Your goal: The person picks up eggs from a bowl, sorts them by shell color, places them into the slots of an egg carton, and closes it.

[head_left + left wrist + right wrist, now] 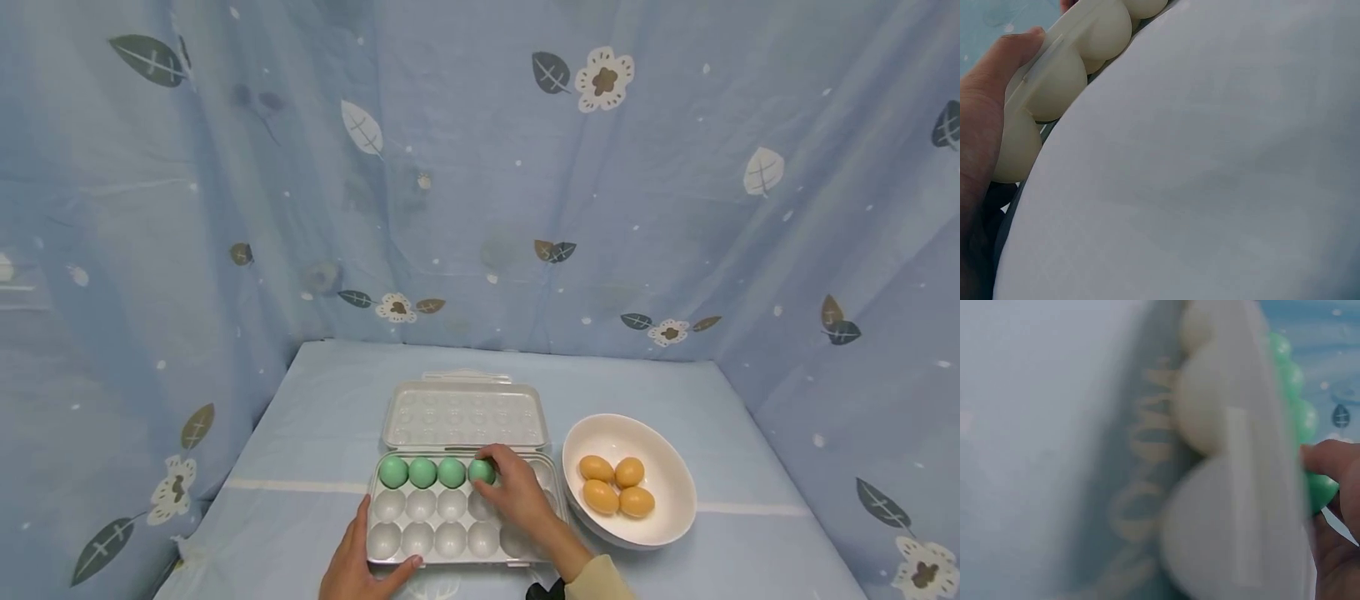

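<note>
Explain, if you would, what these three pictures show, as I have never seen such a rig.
There is no machine: a person does the work bare-handed. The wide picture comes from a camera on the head, the close ones from each wrist. On the blue-covered table are a tray of round cups, its lid open behind it, and a white bowl holding four orange eggs. The left hand touches the tray's near left corner. The right hand pinches a green ball in the back row, beside three other green balls.
</note>
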